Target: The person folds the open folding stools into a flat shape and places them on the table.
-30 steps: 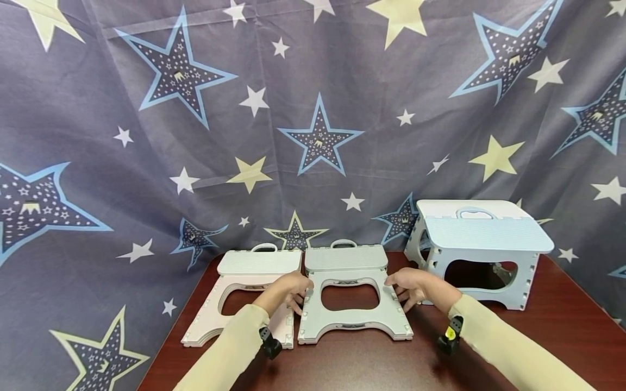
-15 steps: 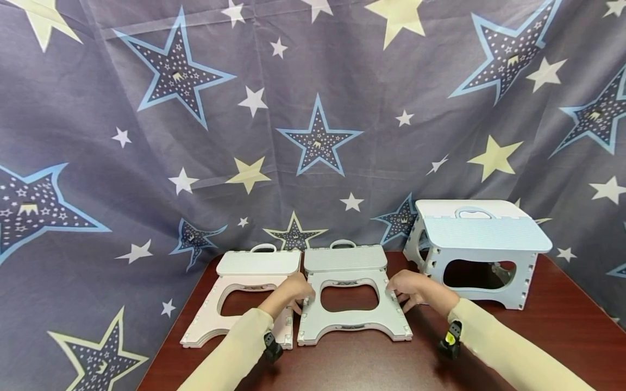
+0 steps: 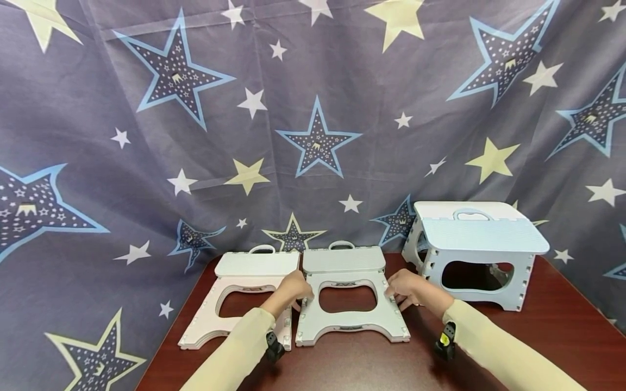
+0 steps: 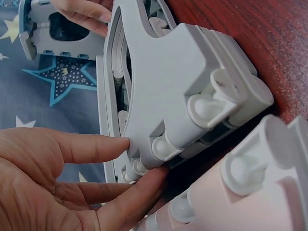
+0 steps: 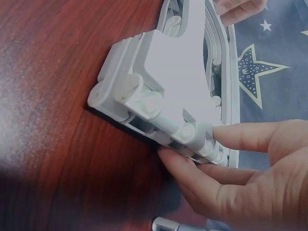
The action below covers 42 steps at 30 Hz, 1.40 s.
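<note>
A pale grey-green folding stool (image 3: 347, 320) lies folded flat on the table, its carry handle (image 3: 341, 244) towards the curtain. My left hand (image 3: 294, 288) pinches its left edge. In the left wrist view the thumb (image 4: 91, 147) lies on the upper face and the other fingers reach round the hinged side. On the opposite edge my right hand (image 3: 407, 287) holds on likewise, with its thumb (image 5: 245, 135) on top and fingers (image 5: 190, 175) under the side. A folded pink-and-white stool (image 3: 207, 320) lies close by on the left, partly hidden behind my left arm.
An unfolded light-blue stool (image 3: 481, 236) stands upright at the back right, near my right forearm. A grey curtain with stars (image 3: 313, 65) hangs behind the dark red wooden table (image 3: 371, 369).
The fingers of both hands, spread beside the middle stool a second ago, have tucked in under its side edges. The stools stay in place; the head view has shifted slightly.
</note>
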Available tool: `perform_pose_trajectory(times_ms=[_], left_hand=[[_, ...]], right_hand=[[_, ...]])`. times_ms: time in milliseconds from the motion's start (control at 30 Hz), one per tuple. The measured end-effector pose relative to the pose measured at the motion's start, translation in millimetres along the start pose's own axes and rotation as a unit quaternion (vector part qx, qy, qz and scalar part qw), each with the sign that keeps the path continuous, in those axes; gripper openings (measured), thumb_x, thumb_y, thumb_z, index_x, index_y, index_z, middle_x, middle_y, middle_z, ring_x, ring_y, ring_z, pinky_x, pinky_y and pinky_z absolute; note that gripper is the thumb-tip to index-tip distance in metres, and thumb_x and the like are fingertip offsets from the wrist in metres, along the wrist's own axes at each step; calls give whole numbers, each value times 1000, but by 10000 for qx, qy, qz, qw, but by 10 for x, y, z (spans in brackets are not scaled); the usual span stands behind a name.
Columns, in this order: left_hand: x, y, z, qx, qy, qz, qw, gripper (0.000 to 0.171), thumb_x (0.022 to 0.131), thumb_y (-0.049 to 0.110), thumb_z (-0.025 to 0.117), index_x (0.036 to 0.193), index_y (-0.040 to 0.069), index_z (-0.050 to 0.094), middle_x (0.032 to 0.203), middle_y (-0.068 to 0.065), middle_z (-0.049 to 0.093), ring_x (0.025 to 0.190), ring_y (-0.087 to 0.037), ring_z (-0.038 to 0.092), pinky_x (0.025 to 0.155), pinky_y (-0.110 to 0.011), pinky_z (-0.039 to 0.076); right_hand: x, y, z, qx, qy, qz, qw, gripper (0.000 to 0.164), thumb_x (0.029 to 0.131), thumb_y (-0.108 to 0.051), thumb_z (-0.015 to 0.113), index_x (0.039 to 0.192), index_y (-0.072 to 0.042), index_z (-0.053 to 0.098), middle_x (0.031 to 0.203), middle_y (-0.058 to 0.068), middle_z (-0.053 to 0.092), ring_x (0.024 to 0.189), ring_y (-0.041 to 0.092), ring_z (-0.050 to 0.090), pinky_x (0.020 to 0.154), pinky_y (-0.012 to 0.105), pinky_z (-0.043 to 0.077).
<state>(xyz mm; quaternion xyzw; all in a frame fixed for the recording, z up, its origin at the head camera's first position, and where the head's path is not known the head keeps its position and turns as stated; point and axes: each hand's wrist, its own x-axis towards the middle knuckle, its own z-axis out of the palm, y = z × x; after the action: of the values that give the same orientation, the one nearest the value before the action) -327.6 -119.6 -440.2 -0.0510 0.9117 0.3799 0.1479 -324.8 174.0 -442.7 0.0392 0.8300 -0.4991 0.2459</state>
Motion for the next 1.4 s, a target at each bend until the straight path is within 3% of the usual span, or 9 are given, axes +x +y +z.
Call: perform_pose_trajectory(times_ms=[100, 267, 400, 733, 1000, 1167, 1300, 1400], left_hand=[[22, -4, 2, 66, 43, 18, 10000, 21, 81, -7, 73, 97, -10, 61, 96, -20, 62, 80, -35, 69, 59, -42, 63], [29, -11, 14, 85, 79, -2, 9999, 35, 81, -6, 74, 112, -16, 60, 107, -26, 63, 86, -38, 70, 58, -40, 63], [28, -20, 20, 63, 86, -14, 9999, 38, 82, -6, 73, 115, -16, 58, 111, -27, 63, 87, -39, 70, 58, -40, 63], [30, -33, 16, 60, 93, 4, 9999, 29, 81, -6, 73, 106, -15, 61, 105, -24, 64, 82, -39, 71, 59, -40, 63], [-3, -18, 14, -7, 68, 33, 10000, 30, 82, -6, 72, 108, -15, 61, 107, -24, 64, 87, -40, 70, 62, -42, 64], [-24, 11, 11, -12, 108, 128, 9999, 39, 81, -5, 74, 114, -15, 58, 109, -24, 63, 89, -37, 69, 67, -43, 64], [-57, 61, 12, 49, 140, 238, 9996, 59, 79, 1, 76, 130, -16, 51, 125, -28, 60, 98, -37, 65, 75, -47, 63], [-88, 128, 7, 181, 106, 369, 9991, 70, 82, 11, 76, 139, -16, 46, 138, -31, 54, 112, -41, 62, 89, -51, 59]], right_hand=[[-3, -13, 12, -17, 72, 30, 10000, 40, 91, 8, 61, 129, 19, 54, 110, 32, 66, 102, 43, 68, 89, 61, 57], [-2, 7, 16, 26, 114, 21, 9999, 42, 90, 7, 61, 130, 18, 54, 104, 27, 68, 98, 39, 68, 89, 60, 58], [-10, 16, 20, 52, 121, 29, 9999, 43, 90, 6, 61, 131, 19, 52, 100, 22, 69, 97, 36, 68, 90, 59, 57], [-17, 20, 24, 30, 110, 20, 9999, 43, 92, 5, 59, 132, 18, 51, 108, 25, 64, 98, 36, 67, 89, 58, 58], [-30, 30, 25, -6, 50, -23, 10000, 44, 93, 2, 59, 132, 18, 49, 111, 29, 64, 100, 39, 68, 89, 56, 58], [-49, 5, 34, -93, 119, 52, 9999, 50, 93, -4, 60, 135, 18, 46, 122, 35, 58, 106, 44, 65, 90, 56, 58], [-84, -37, 34, -213, 197, 96, 9995, 48, 93, -11, 61, 132, 16, 51, 124, 36, 56, 107, 44, 64, 90, 54, 59], [-142, -105, 22, -401, 173, -50, 9990, 52, 93, -14, 60, 135, 16, 50, 129, 38, 55, 112, 48, 62, 93, 55, 57]])
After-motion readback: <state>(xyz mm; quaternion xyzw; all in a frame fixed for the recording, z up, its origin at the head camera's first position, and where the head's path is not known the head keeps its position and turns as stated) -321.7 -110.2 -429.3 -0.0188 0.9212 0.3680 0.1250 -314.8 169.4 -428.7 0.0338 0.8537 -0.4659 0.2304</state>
